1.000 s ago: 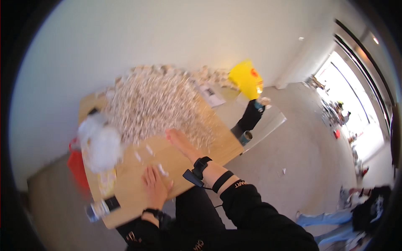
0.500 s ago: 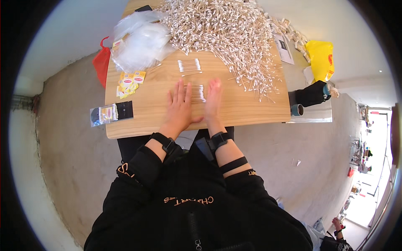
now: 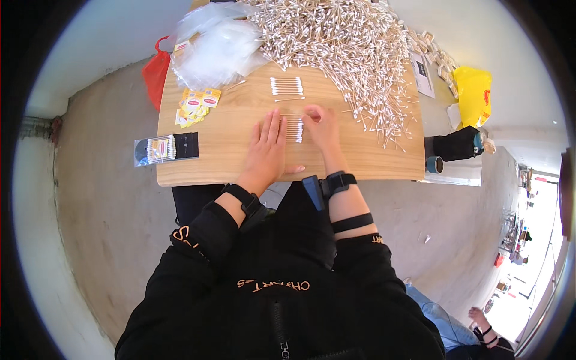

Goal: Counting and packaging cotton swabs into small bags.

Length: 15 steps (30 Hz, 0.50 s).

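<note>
My left hand [image 3: 268, 147] lies flat on the wooden table, its fingers straight and together along the left ends of a row of cotton swabs [image 3: 294, 130]. On the right side of that row, my right hand [image 3: 323, 128] has its fingers curled and pinched at the end of a single cotton swab [image 3: 291, 114], which lies crosswise at the row's far edge. The fingertips partly hide that end. Farther off, a second neat row of cotton swabs [image 3: 287, 86] lies on the table, with one loose swab [image 3: 290, 99] just below it.
A large heap of loose swabs [image 3: 342, 48] covers the far right. Clear plastic bags [image 3: 216, 48] and yellow cards [image 3: 195, 107] lie at left, near a filled packet [image 3: 161, 149]. Past the right edge are a cup [image 3: 434, 164], black bag [image 3: 455, 145] and yellow bag [image 3: 473, 96].
My right hand has gone from flat with straight fingers along the row's right ends to a pinch at its far right corner. My left hand stays pressed along the left ends.
</note>
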{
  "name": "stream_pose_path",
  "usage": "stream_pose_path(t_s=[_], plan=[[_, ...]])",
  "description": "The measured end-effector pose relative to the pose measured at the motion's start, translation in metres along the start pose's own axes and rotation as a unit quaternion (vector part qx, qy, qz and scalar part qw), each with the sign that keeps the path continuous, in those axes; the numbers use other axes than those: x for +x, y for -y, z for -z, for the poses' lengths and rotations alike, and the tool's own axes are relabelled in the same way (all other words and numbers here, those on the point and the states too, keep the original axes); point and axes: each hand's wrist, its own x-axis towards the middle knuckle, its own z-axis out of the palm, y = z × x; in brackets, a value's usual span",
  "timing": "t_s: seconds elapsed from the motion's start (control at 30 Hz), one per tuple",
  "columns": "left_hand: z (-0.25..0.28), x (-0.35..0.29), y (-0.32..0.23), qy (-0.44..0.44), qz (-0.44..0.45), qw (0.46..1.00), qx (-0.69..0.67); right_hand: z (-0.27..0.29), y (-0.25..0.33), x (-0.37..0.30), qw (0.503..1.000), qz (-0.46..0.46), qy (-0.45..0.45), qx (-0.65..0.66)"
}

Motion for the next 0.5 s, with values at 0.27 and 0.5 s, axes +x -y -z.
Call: stream_pose_path(t_s=[0.27, 0.5], plan=[[-0.006, 0.002, -0.002, 0.016, 0.006, 0.999, 0.029, -0.01, -0.014, 0.009, 0.978, -0.077, -0.131, 0.146], [0.0, -0.009, 0.008, -0.003, -0.014, 1.0, 0.006, -0.039, 0.015, -0.036, 0.895, -0.065, -0.006, 0.442]])
